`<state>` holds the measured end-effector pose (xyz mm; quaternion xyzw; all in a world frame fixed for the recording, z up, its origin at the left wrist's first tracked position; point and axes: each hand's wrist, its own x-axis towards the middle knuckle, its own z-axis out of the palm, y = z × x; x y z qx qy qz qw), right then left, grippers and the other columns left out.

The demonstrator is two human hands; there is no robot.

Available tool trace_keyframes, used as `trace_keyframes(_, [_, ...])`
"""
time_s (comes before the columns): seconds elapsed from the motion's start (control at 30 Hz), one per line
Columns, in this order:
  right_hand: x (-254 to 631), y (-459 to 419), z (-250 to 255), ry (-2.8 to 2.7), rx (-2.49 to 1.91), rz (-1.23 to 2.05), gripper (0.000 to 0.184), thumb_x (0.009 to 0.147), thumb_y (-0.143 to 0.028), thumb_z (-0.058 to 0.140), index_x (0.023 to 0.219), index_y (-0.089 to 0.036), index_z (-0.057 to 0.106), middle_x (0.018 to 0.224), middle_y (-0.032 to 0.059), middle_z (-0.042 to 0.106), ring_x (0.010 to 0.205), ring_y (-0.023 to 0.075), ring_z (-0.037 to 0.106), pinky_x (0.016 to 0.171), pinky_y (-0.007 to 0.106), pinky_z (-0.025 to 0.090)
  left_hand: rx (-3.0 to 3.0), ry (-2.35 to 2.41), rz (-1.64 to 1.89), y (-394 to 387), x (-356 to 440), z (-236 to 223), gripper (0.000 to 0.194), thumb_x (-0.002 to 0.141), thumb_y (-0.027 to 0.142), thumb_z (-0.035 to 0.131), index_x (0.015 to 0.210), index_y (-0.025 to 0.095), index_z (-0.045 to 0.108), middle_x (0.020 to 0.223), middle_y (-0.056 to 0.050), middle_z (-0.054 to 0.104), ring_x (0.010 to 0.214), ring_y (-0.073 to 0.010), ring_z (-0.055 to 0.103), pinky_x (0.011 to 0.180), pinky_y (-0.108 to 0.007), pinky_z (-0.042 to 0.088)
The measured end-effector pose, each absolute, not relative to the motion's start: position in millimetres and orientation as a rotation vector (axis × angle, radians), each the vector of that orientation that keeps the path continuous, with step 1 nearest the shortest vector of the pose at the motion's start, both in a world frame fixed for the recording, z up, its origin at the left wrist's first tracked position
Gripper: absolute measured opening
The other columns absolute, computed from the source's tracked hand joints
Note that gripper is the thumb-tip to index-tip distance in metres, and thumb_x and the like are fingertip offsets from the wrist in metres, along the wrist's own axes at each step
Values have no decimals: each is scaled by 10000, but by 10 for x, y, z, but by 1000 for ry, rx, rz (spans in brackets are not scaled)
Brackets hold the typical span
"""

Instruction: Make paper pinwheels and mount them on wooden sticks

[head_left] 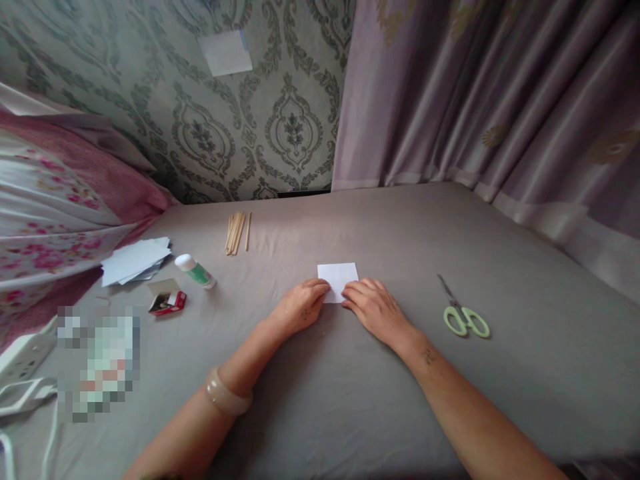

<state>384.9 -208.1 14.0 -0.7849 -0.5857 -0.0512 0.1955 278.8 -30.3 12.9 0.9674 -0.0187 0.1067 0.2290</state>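
Observation:
A small white sheet of paper (339,275) lies flat on the grey bed sheet (350,393) in the middle of the view. My left hand (301,307) rests palm down at the paper's near left corner, its fingers curled onto the edge. My right hand (374,308) lies palm down at the near right corner, fingertips pressing the paper's edge. Both hands touch the paper and almost meet at its near side. A pale bangle (227,395) sits on my left wrist.
Green-handled scissors (463,315) lie to the right. To the left are a glue stick (196,271), a small red box (167,299), a stack of white papers (135,260) and a bundle of thin wooden sticks (237,232). A power strip (23,353) and floral bedding (55,220) sit far left.

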Motion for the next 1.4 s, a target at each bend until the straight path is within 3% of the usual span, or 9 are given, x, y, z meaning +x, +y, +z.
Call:
trace_keyframes(0.3, [3908, -2143, 187, -1642, -2250, -156, 194, 921, -126, 470, 881, -191, 649, 906, 76, 689, 884, 226, 573, 796, 348, 380, 2728, -22, 297, -405, 2753, 116, 410, 737, 11, 421, 1047, 153, 649, 1091, -105, 674, 1057, -211, 601, 946, -336, 497])
trace_keyframes(0.53, [3876, -2119, 155, -1508, -2302, -177, 199, 923, -158, 460, 853, -195, 643, 885, 83, 681, 859, 227, 575, 775, 350, 383, 2714, 120, 378, -545, 2756, 137, 176, 854, 209, 533, 930, 185, 691, 992, -96, 690, 953, -211, 621, 853, -335, 517])
trace_keyframes(0.77, [3806, -2051, 153, -1418, -2259, -136, 160, 921, -257, 516, 863, -198, 653, 895, 72, 685, 873, 224, 581, 783, 344, 413, 2693, 194, 404, -538, 2828, 91, 208, 896, 245, 514, 870, 194, 713, 934, -70, 697, 892, -197, 617, 801, -309, 501])
trace_keyframes(1.07, [3778, -1937, 98, -1172, -2249, -55, 171, 894, -219, 520, 775, -208, 643, 826, 65, 677, 805, 210, 607, 722, 312, 442, 2681, 199, 399, -523, 2840, 67, 178, 888, 236, 534, 848, 200, 704, 925, -63, 693, 896, -192, 612, 806, -297, 493])
trace_keyframes(1.4, [3800, -1869, 44, -987, -2276, 45, 180, 881, -253, 509, 817, -191, 665, 829, 55, 692, 716, 178, 610, 672, 278, 418, 2767, 43, 400, -547, 2746, 76, 250, 940, 228, 432, 942, 153, 670, 962, -79, 675, 919, -200, 594, 859, -339, 502])
